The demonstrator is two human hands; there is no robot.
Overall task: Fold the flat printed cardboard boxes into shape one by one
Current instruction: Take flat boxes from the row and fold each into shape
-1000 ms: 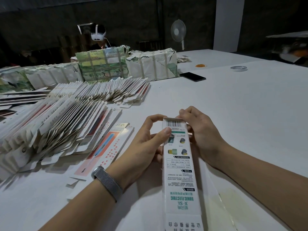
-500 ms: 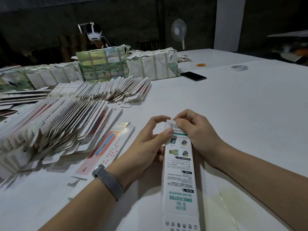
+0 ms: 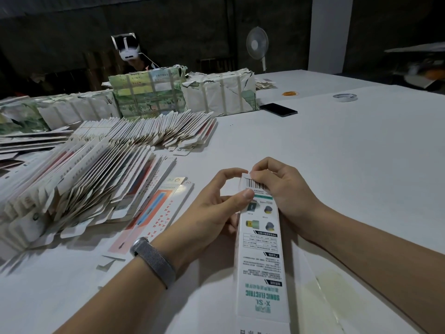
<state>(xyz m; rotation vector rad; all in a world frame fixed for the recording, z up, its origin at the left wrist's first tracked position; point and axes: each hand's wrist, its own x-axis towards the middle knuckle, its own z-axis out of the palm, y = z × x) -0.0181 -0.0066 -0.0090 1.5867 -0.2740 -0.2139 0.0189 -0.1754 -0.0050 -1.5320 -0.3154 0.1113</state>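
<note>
A long, narrow white printed box (image 3: 261, 266) with green lettering and a barcode at its far end lies lengthwise in front of me. My left hand (image 3: 212, 213) grips its far end from the left, thumb pressed on the printed face. My right hand (image 3: 281, 191) pinches the barcode flap at the same end with curled fingers. A flat box blank (image 3: 154, 210) with an orange panel lies just left of my left hand. Several more flat blanks (image 3: 79, 186) fan out in a big leaning pile on the left.
A second fanned row of blanks (image 3: 154, 131) lies behind. Strapped paper-wrapped bundles (image 3: 216, 92) stand at the back. A black phone (image 3: 278, 109), a tape roll (image 3: 344, 97) and an orange ring (image 3: 290, 93) lie on the white table (image 3: 349, 153). A person sits behind the bundles.
The box's far end has bent over: my right fingers moved onto the barcode flap and folded it down, while my left thumb stayed on the face.
</note>
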